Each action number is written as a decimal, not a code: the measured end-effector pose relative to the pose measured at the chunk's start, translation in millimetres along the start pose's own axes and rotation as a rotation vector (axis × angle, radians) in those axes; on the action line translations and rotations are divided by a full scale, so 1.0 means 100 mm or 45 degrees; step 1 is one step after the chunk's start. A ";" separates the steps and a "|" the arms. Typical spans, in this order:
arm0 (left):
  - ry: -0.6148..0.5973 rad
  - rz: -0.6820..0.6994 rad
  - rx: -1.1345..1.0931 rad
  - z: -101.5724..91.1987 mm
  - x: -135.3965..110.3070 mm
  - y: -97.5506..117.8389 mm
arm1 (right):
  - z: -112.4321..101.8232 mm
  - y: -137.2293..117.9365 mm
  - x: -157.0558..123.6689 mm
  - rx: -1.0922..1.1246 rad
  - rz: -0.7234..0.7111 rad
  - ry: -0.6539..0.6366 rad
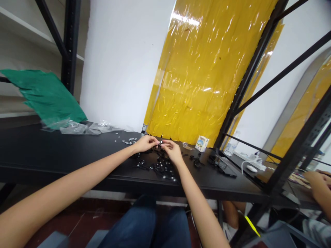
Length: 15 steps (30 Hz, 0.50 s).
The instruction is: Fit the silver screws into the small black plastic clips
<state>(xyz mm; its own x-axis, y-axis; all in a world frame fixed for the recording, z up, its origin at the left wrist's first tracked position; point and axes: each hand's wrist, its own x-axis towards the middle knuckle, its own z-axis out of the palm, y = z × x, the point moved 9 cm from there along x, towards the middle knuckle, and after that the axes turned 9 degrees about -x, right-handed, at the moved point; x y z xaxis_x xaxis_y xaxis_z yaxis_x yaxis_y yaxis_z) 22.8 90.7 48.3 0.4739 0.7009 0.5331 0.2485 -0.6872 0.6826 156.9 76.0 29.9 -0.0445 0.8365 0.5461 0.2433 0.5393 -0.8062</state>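
Small metal fitting (161,141): was between the 2 hands.
Left hand (145,144): was nearly closed, pinching the fitting.
Right hand (172,151): was nearly closed, pinching the fitting.
Black plastic parts (161,168): lay scattered on the black bench (51,148), just nearer than the hands.

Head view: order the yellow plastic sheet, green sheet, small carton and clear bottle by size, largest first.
Yellow plastic sheet, green sheet, then small carton and clear bottle: those two look alike, and the bottle is farther off, so unranked.

No words or numbers can be read anywhere. The small white carton (202,143) on the black bench (51,151) shows blue printing, but it is too small to make out.
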 end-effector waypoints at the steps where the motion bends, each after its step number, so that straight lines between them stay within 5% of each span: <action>1: -0.024 -0.001 -0.018 0.02 0.00 0.01 | 0.01 0.00 0.00 0.023 0.004 -0.018; 10: -0.101 0.014 -0.031 0.10 -0.03 0.08 | 0.01 0.06 0.03 0.174 0.072 -0.004; 15: 0.010 0.088 0.159 0.03 -0.07 0.17 | 0.00 0.06 0.02 0.190 0.096 0.016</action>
<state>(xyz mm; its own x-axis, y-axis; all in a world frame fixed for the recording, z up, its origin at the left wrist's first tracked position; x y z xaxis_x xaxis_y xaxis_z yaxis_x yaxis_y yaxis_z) 26.8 73.7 54.9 0.4870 0.6521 0.5810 0.3189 -0.7520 0.5768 157.9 81.1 26.3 -0.0189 0.8744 0.4848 0.0990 0.4841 -0.8694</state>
